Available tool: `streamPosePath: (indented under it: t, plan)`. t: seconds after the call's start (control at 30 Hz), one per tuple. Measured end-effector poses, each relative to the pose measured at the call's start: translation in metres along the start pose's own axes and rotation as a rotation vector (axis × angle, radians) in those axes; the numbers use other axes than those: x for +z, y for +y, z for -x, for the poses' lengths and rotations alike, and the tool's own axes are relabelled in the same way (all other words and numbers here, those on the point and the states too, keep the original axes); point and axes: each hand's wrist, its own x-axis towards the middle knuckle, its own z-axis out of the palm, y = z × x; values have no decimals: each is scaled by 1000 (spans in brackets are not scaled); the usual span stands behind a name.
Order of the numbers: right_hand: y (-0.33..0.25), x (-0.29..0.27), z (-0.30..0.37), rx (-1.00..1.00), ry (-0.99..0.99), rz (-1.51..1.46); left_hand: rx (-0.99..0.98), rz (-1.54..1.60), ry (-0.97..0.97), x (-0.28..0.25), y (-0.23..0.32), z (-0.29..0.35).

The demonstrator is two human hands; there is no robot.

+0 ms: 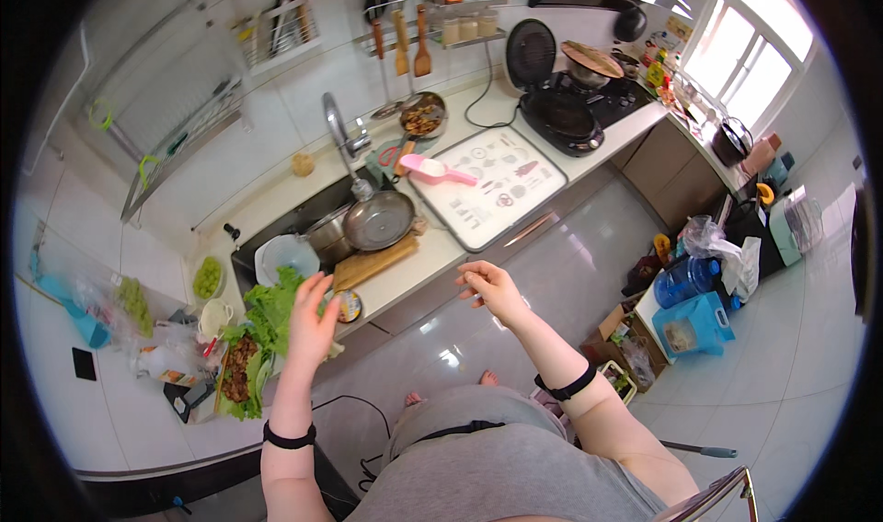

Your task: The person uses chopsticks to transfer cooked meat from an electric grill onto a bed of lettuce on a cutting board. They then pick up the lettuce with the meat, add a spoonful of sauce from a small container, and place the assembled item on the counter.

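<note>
My left hand [311, 324] hovers with fingers spread over a pile of green lettuce leaves [269, 312] on the counter edge, holding nothing that I can see. A small round tin [349, 306] lies just right of that hand. My right hand [492, 288] is raised in front of the counter, fingers loosely curled and apart, empty. A plate of lettuce with brown cooked meat [241, 371] sits below the leaves.
The sink [303, 217] holds a grey pan [378, 219], a metal pot and a clear bowl [285, 255]. A wooden board [373, 262] lies at its front edge. A white mat [492, 183] with a pink scoop [432, 169] and an electric griddle [561, 117] stand further right.
</note>
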Motion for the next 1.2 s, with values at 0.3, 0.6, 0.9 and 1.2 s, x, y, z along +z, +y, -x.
streamPosePath:
  t: [0.3,0.6,0.9,1.2]
  plan:
    - [10,-152,52,4,190,-48,-213,488,-381,200,81,-65]
    - [26,-240,59,-34,294,-121,-291,570,-637,332,156,-112]
    - [28,-344,13,7,430,-131,-279,626,-789,424,216,-192]
    - [-35,-456,-107,46,460,-7,-301,820,-665,466,245,-329]
